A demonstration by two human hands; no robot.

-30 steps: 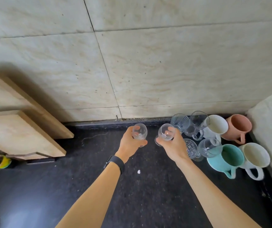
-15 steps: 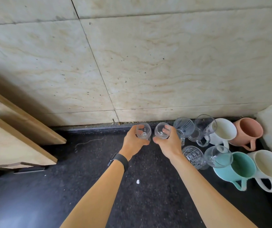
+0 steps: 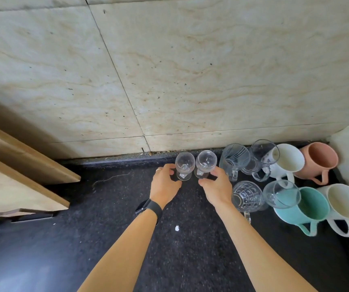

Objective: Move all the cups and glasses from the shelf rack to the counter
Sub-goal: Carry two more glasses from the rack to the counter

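Taking the wall [image 3: 190,70] as my mark, wooden boards [image 3: 21,175] lean off at its left end. At its foot, on the counter [image 3: 190,260], my left hand [image 3: 164,186] is loosely cupped beside the left stemmed glass [image 3: 184,165]; I cannot tell whether my fingers touch it. My right hand [image 3: 216,188] curls open beside the right stemmed glass [image 3: 205,163]. Both glasses stand upright, just beside each other. Further right along the wall stand clear mugs [image 3: 234,159], white mugs [image 3: 289,161], a pink mug [image 3: 319,159] and a teal mug [image 3: 304,207].
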